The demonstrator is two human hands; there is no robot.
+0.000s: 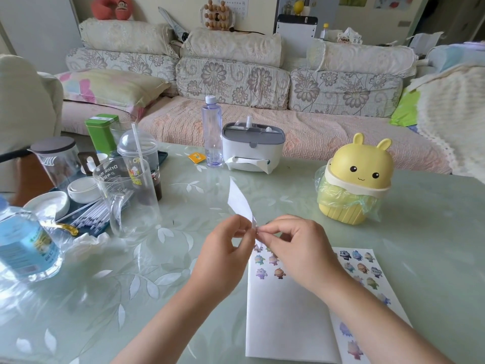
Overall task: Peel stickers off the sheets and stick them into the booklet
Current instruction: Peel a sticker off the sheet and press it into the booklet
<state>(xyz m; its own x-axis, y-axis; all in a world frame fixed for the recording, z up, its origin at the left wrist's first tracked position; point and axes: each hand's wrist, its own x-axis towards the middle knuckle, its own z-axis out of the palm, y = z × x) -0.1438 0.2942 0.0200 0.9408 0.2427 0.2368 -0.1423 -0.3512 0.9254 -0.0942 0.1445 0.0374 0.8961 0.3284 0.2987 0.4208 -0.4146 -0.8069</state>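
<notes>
A floral-covered sofa [236, 82] runs across the upper half of the frame, behind the table [131, 285], which fills the lower half under a pale green cover with white leaf prints.

At the lower right of the frame the booklet [286, 319] lies flat on the table, showing a white page with a few small cartoon stickers [262, 266] near its top left corner. Just beside its right edge lies a sticker sheet [367, 271] with rows of little figures, partly hidden under the right forearm.

A large water bottle [23, 248] stands at the left edge. A yellow bunny-faced bin [359, 177] with a green liner stands on the table at centre right. A white and grey tissue box [252, 148] sits at the far edge of the table near the centre, with a slim clear bottle [212, 132] just beside it on the left. In the left part of the frame a glass jug [123, 195] and a domed plastic cup [139, 158] with a straw stand close together.

The left hand [223, 248] and right hand [296, 245] meet in the middle of the frame, above the booklet's top edge. Each pinches, with thumb and forefinger, the lower end of a narrow white paper strip [240, 199], which curves up and to the left from the fingertips. The other fingers are loosely curled. Whether a sticker sits between the fingertips cannot be told.
</notes>
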